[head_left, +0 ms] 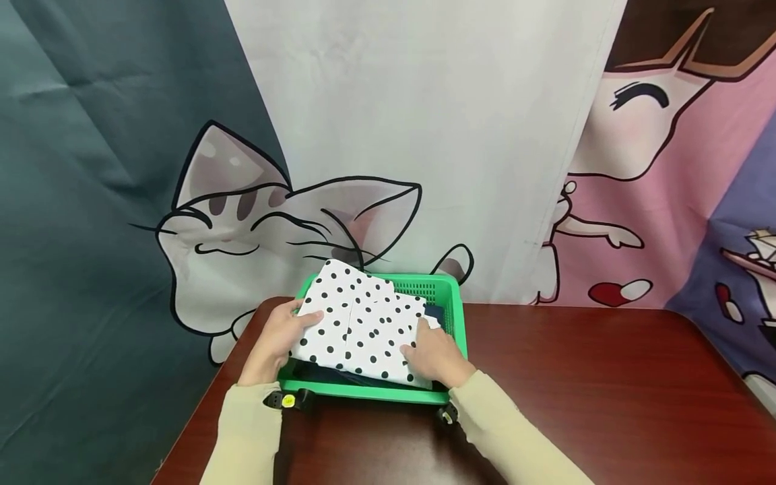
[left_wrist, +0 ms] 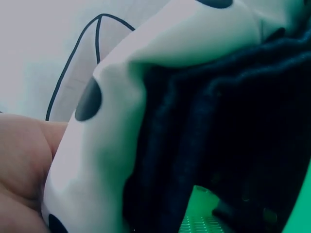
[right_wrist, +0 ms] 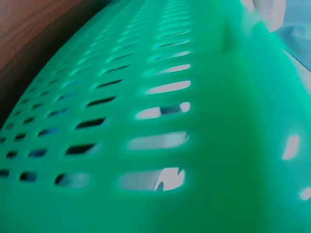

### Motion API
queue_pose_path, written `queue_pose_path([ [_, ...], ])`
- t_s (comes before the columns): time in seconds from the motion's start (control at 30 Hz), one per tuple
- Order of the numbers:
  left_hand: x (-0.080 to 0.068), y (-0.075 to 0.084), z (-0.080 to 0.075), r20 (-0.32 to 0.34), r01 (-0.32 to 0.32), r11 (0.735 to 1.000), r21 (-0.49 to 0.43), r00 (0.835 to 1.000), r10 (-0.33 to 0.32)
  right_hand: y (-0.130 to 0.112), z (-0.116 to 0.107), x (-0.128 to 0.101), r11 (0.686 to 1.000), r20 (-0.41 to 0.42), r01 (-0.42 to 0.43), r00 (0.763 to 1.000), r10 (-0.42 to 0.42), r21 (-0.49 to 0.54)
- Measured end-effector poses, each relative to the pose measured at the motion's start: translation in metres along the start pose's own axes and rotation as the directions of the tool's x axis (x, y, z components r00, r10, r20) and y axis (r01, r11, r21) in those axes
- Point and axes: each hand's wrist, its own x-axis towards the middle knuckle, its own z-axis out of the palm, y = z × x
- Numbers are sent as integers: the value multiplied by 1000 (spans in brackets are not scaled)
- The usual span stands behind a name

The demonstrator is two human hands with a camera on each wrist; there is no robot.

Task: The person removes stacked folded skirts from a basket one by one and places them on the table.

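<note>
1. Both hands hold a folded white cloth with black dots (head_left: 358, 323): the left hand (head_left: 280, 340) grips its nine o'clock edge, thumb on top and fingers curled under, while the right hand (head_left: 438, 357) presses down on its four o'clock corner with fingers fairly flat.
2. That dotted cloth lies tilted across the top of a green slotted basket (head_left: 451, 296), its far corner pointing toward eleven o'clock and poking over the basket's rim.
3. Under it, inside the basket, sits dark navy fabric (left_wrist: 233, 126); the left wrist view shows the dotted cloth (left_wrist: 112, 145) wrapped just over the dark folds, with a bit of green basket floor below.
4. From the right wrist view, only the basket's slotted side wall (right_wrist: 160, 111) fills the picture, blurred, with brown table at ten o'clock.
5. Basket and hands sit at the near-left part of a dark red-brown table (head_left: 606, 391).
6. Cream sleeves (head_left: 248, 431) cover both forearms.
7. Behind the table hangs a backdrop with a cartoon cat (head_left: 242, 222) at ten o'clock from the basket.
</note>
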Motion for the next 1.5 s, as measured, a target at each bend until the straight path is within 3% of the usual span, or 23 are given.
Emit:
queue_pose_path([
  [0.2, -1, 3, -1, -37, 0, 994, 112, 999, 5, 2, -7, 6, 994, 38, -20, 999, 16, 105],
  [0.3, -2, 4, 0, -75, -1, 977, 214, 997, 17, 3, -4, 8, 989, 85, -50, 996, 38, 142],
  [0.4, -4, 3, 0, -100, -9, 951, 308, 994, 42, 5, 1, 8, 973, 79, -76, 995, 60, 218],
  [0.53, -5, 2, -1, -127, -26, 919, 394, 988, 83, 7, 4, 9, 928, 30, -104, 995, 100, 358],
  [0.7, -7, 4, -2, -152, -50, 881, 470, 979, 137, 4, 2, 10, 846, 6, -152, 985, 174, 511],
  [0.77, -8, 5, -3, -153, -46, 881, 472, 979, 133, 1, 2, 9, 799, 13, -178, 978, 209, 574],
  [0.87, -7, 4, -4, -154, -38, 890, 454, 981, 120, -1, 2, 9, 697, 32, -192, 972, 235, 691],
  [0.93, -7, 4, -5, -156, -33, 892, 451, 981, 115, -1, 3, 9, 600, 65, -188, 973, 221, 777],
  [1.03, -6, 4, -5, -160, -40, 884, 466, 979, 129, 1, 3, 11, 426, 144, -200, 977, 160, 883],
  [1.1, -7, 5, -4, -156, -49, 875, 482, 978, 141, 2, 4, 12, 350, 207, -238, 970, 124, 906],
  [1.13, -7, 5, -4, -153, -55, 871, 488, 977, 147, 2, 4, 12, 335, 223, -246, 969, 108, 910],
  [1.17, -8, 6, -4, -151, -58, 869, 492, 977, 151, 2, 4, 12, 329, 232, -248, 969, 90, 911],
  [1.33, -10, 6, -5, -152, -60, 868, 492, 976, 153, 0, 1, 8, 404, 206, -195, 978, 18, 894],
  [1.5, -11, 6, -9, -165, -38, 891, 453, 978, 125, -3, -10, 8, 398, 164, -130, 985, -52, 908],
])
